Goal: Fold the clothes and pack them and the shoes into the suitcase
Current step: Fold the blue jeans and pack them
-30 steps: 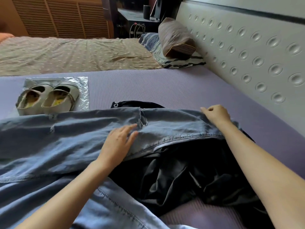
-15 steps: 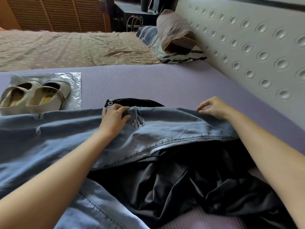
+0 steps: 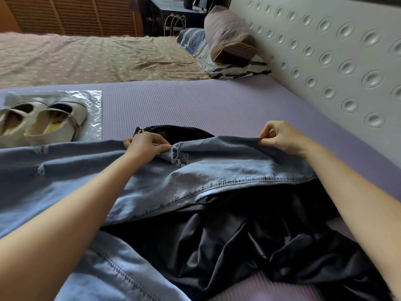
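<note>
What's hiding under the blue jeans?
Some dark clothing pokes out from under the jeans on the near side, and a black band with white letters peeks past their far edge. Whatever else lies beneath is covered.

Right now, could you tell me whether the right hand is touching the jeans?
Touching: the head view shows the right hand pinching the far edge of the jeans.

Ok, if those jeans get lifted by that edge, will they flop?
Likely floppy: the jeans sag and crease between the left hand and right hand pinching them. Probably heavyish, not slippery: thick stitched denim.
</note>
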